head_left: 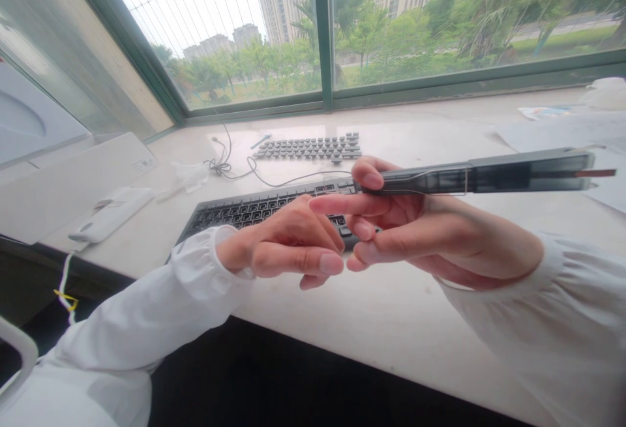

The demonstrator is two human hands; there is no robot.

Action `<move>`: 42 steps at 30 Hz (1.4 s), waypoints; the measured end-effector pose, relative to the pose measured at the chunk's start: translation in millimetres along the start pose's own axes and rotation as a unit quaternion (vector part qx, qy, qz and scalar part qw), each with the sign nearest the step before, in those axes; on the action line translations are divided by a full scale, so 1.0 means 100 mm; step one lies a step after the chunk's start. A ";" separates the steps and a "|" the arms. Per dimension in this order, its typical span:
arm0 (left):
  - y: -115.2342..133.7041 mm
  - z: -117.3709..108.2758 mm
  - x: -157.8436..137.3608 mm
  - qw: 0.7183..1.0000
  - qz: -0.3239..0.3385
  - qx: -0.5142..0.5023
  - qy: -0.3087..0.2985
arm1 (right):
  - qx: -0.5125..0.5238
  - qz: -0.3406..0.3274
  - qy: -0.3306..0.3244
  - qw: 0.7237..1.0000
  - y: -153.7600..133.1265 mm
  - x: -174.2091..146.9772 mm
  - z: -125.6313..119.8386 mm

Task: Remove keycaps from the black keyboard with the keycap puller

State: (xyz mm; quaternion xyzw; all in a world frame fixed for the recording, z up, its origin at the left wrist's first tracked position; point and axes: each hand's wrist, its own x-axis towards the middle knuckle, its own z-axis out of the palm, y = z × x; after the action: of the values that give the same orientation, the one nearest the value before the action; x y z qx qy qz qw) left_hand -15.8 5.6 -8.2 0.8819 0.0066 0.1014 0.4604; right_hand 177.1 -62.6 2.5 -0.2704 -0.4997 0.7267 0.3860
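My right hand (430,235) is closed on a long, flat dark tool (469,176). A thin metal wire loop runs along its side, and a narrow brownish strip sticks out of its far right end. The tool points to the right, roughly level, above the table. My left hand (298,241) is closed, its fingers curled and its thumb laid forward; what is between them, if anything, is hidden. Both hands are close together over the front of a black keyboard (215,215). Bare key sockets show on its left part, while the hands cover much of its right part.
Loose dark keycaps (308,148) lie in rows behind the keyboard. A black cable (222,165) coils at their left, near crumpled clear plastic (188,176). A white power strip (115,215) lies at left. Papers (552,130) are at right, and a window frame (323,36) borders the back.
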 end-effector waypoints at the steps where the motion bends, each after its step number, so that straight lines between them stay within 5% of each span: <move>1: 0.01 0.00 0.01 1.000 0.001 0.001 -0.003 | 0.002 0.002 0.000 1.000 0.00 0.00 0.00; 42: 0.02 0.01 0.02 1.000 0.013 0.002 0.008 | -0.026 -0.030 -0.022 0.999 0.04 0.00 -0.03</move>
State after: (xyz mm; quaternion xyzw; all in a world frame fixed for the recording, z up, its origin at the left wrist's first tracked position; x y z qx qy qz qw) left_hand -13.8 4.1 -7.0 0.8821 -0.0007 0.1149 0.4568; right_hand 178.1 -61.6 -2.2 -0.2491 -0.5344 0.7077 0.3894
